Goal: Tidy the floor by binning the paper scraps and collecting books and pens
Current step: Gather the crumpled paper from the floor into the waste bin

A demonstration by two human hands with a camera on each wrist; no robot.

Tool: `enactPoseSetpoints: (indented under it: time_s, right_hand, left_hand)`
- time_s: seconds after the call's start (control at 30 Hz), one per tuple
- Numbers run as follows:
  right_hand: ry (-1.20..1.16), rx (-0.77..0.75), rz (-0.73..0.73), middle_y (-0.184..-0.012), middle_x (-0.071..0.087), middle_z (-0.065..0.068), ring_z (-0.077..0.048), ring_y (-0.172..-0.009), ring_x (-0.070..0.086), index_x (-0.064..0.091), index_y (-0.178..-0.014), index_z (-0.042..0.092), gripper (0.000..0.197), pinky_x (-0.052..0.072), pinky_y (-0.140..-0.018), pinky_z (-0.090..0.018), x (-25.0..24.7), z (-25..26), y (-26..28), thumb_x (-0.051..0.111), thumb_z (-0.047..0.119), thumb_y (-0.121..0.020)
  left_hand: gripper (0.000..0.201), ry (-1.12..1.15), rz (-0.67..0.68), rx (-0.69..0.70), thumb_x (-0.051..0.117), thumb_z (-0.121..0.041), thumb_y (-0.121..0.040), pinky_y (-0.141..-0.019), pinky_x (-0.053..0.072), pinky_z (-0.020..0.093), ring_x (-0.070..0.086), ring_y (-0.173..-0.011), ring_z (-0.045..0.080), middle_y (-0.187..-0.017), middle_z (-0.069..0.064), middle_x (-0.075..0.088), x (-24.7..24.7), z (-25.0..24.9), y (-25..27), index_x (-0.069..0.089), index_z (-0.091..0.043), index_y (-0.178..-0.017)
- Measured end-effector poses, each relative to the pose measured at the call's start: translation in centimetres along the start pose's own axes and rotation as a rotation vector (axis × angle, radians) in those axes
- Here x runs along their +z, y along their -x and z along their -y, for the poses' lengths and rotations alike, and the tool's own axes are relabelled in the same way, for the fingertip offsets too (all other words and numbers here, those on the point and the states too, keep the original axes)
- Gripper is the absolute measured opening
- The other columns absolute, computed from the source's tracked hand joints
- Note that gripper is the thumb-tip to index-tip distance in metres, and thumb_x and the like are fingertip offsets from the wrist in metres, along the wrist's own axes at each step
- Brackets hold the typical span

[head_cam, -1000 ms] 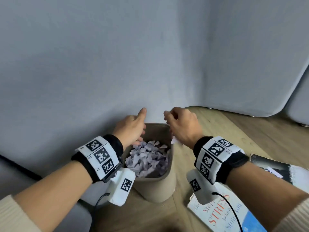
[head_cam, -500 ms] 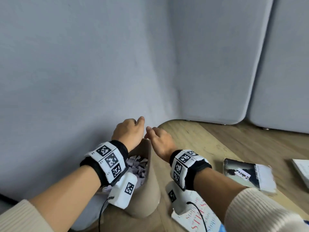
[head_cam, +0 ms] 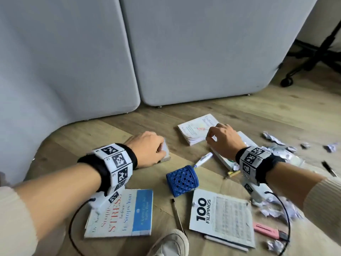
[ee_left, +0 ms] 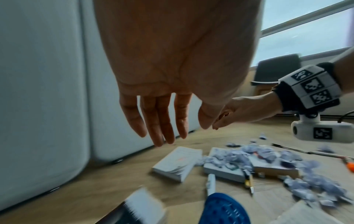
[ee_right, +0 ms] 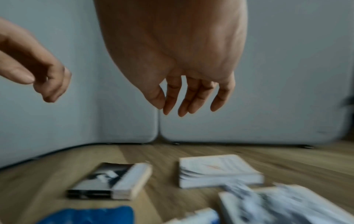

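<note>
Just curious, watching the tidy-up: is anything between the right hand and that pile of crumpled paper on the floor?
Nothing visible blocks it. The right hand hangs empty above the books, and the paper scraps lie uncovered on a book and the floor beside it.

Cream sleeves (head_cam: pixel 324 200), black wristbands (head_cam: pixel 114 163) bearing white, seemingly coded, tags.
</note>
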State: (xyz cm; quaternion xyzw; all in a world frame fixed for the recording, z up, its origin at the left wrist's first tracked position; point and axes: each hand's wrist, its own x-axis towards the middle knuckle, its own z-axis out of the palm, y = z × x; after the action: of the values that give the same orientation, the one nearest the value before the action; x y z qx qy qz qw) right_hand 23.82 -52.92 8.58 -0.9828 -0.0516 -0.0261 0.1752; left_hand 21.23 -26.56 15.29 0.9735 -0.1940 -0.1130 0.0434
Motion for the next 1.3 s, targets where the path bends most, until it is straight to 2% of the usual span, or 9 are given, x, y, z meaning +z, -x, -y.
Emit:
enactPoseSetpoints:
  time_s: [0.2, 0.37, 0.57, 0.7, 0.83, 0.9, 0.97, 1.07, 1.3]
  right_hand:
    - [0.11, 0.32, -0.042, -0.087, 0.065, -0.014, -0.035, -0.085, 0.06, 0.069, -0.083, 0.009, 0.013, 0.049, -0.073, -0.038, -4.2, -11.6, 8.8, 0.06, 0.019, -0.086]
    - [0.195, 0.49, 0.098, -0.104, 0.062, -0.009, -0.028, -0.099, 0.057, 0.065, -0.103, 0.013, 0.02, 0.028, -0.071, -0.024, -4.8, -16.5, 17.1, 0.056, 0.027, -0.093]
    - [0.091, 0.778, 0.456, -0.119, 0.054, -0.004, -0.025, -0.111, 0.054, 0.049, -0.126, 0.02, 0.046, 0.046, -0.091, -0.034, -0.8, -17.3, 23.8, 0.06, 0.045, -0.089]
    - [0.016, 0.707, 0.596, -0.105, 0.05, 0.0, -0.02, -0.097, 0.055, 0.056, -0.126, 0.025, 0.043, 0.041, -0.077, -0.026, 1.2, -15.1, 25.9, 0.067, 0.039, -0.086]
    - [-0.028, 0.506, 0.555, -0.116, 0.048, 0.0, -0.023, -0.099, 0.058, 0.059, -0.126, 0.029, 0.043, 0.048, -0.079, -0.031, 4.5, -14.4, 26.9, 0.068, 0.035, -0.084]
    - [0.006, 0.475, 0.559, -0.12, 0.046, -0.004, -0.028, -0.094, 0.061, 0.058, -0.121, 0.024, 0.038, 0.054, -0.078, -0.04, 6.1, -14.3, 27.1, 0.062, 0.036, -0.086]
    - [0.033, 0.443, 0.541, -0.116, 0.044, -0.009, -0.033, -0.088, 0.061, 0.055, -0.113, 0.014, 0.028, 0.053, -0.075, -0.042, 7.6, -14.5, 27.3, 0.054, 0.031, -0.09]
    - [-0.044, 0.406, 0.414, -0.106, 0.049, -0.011, -0.032, -0.082, 0.058, 0.052, -0.104, 0.011, 0.018, 0.047, -0.068, -0.038, 9.1, -15.7, 28.2, 0.047, 0.024, -0.092]
    - [0.084, 0.638, -0.111, -0.088, 0.058, -0.001, -0.019, -0.069, 0.053, 0.055, -0.093, 0.014, 0.021, 0.047, -0.059, -0.031, 6.3, -23.5, 31.6, 0.036, 0.017, -0.085]
  left_hand:
    - [0.022, -0.042, 0.044, 0.26, 0.052, -0.039, -0.089, -0.079, 0.048, 0.032, 0.059, -0.096, 0.028, -0.102, 0.008, 0.064, 4.5, -11.5, -10.1, 0.057, -0.019, -0.086]
    - [0.029, -0.087, 0.175, 0.399, 0.051, -0.035, -0.092, -0.084, 0.047, 0.034, 0.059, -0.105, 0.031, -0.111, 0.015, 0.064, 10.4, -18.4, -14.3, 0.062, -0.01, -0.099]
    - [0.033, -0.252, 0.374, 0.664, 0.053, -0.038, -0.09, -0.086, 0.048, 0.035, 0.06, -0.107, 0.032, -0.114, 0.014, 0.063, 15.4, -24.2, -15.1, 0.061, -0.01, -0.104]
    - [0.024, -0.415, 0.349, 0.94, 0.053, -0.033, -0.09, -0.067, 0.046, 0.029, 0.062, -0.087, 0.029, -0.098, 0.011, 0.067, 13.2, -27.8, -15.6, 0.063, -0.011, -0.094]
    - [0.024, -0.483, 0.26, 1.006, 0.054, -0.033, -0.089, -0.072, 0.05, 0.034, 0.063, -0.093, 0.031, -0.098, 0.01, 0.066, 12.3, -31.4, -17.7, 0.063, -0.011, -0.094]
    - [0.038, -0.496, 0.267, 0.982, 0.055, -0.039, -0.09, -0.08, 0.051, 0.038, 0.062, -0.102, 0.033, -0.113, 0.013, 0.063, 13.4, -32.2, -17.9, 0.058, -0.01, -0.113]
    - [0.071, -0.51, 0.342, 0.992, 0.06, -0.052, -0.086, -0.082, 0.051, 0.041, 0.06, -0.107, 0.035, -0.13, 0.017, 0.049, 16.0, -32.1, -17.2, 0.031, -0.019, -0.142]
    - [0.106, -0.499, 0.406, 1.018, 0.065, -0.062, -0.077, -0.082, 0.052, 0.041, 0.059, -0.107, 0.036, -0.142, 0.019, 0.024, 20.2, -31.7, -15.5, -0.01, -0.041, -0.149]
    - [0.085, -0.4, 0.203, 1.071, 0.044, -0.042, -0.097, -0.084, 0.053, 0.039, 0.042, -0.115, 0.037, -0.142, 0.028, -0.012, 25.2, -33.4, -14.5, -0.028, -0.041, -0.142]
